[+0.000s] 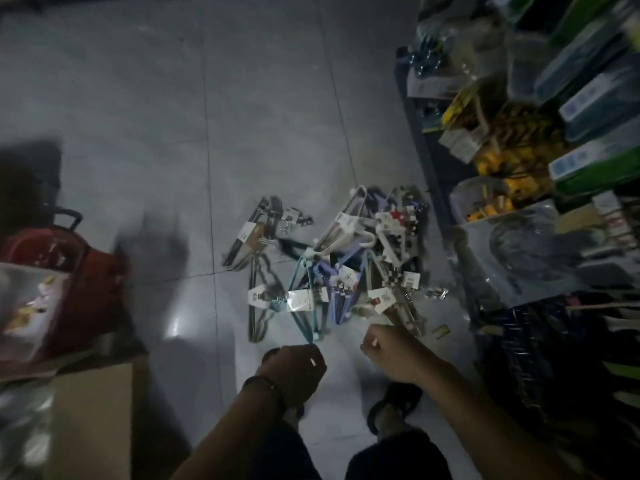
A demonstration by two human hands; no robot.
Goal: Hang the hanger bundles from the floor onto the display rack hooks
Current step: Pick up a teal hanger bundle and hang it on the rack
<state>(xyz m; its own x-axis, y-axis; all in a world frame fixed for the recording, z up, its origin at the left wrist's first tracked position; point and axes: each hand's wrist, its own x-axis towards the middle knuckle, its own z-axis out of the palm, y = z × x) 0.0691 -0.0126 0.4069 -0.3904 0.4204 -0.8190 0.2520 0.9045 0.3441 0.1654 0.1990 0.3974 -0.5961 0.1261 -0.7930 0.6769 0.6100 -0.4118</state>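
A pile of hanger bundles (349, 268) with white tags lies on the grey tiled floor (242, 116). It holds a teal bundle (301, 306), a blue one (341, 299), a white one (346, 223), a dark one (249, 237) and a grey one (401, 306). My left hand (294, 368), with a dark wristband, is curled at the teal bundle's near corner and seems to grip it. My right hand (388, 351) is curled at the near end of the grey bundle. The fingers of both hands are hidden under them.
The display rack (519, 140) with packaged goods runs along the right side. A red bag (69, 289) and a cardboard box (93, 420) stand at the left. My sandalled foot (394, 407) is just behind my right hand.
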